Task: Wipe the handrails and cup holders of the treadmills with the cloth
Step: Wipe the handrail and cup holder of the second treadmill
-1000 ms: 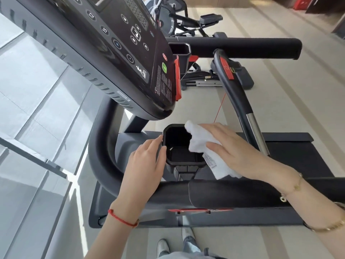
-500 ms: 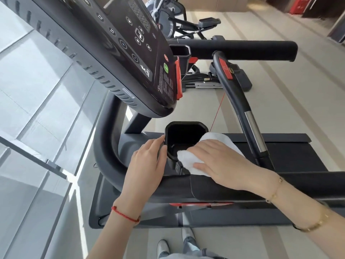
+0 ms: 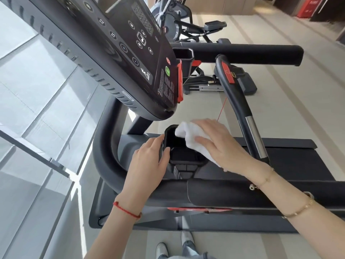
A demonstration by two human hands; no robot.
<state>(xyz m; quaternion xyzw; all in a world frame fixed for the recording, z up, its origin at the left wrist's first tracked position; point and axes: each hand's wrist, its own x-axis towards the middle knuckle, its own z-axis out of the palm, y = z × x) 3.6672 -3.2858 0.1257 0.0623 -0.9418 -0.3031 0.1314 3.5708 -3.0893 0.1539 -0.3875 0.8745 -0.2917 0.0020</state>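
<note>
Right hand: the right hand [image 3: 220,144] presses the white cloth [image 3: 188,135] onto the far rim of the near cup holder [image 3: 183,156]; the fingers lie almost flat on the cloth and the thumb pins it from the side.
Left hand: the left hand [image 3: 149,163] steadies the cup holder, thumb and fingertips curled on its left wall.
Change: 0.5 s ago the cloth was at the near right edge; now it is at the far edge, so I judge the wipe is going round the rim.
Task meaning: the second cup holder [image 3: 183,54] and the far handrail [image 3: 242,54] seem not yet reached.
Hidden: the cloth covers the right rim; the bottom of the holder is too dark to judge if it is clean.
</note>
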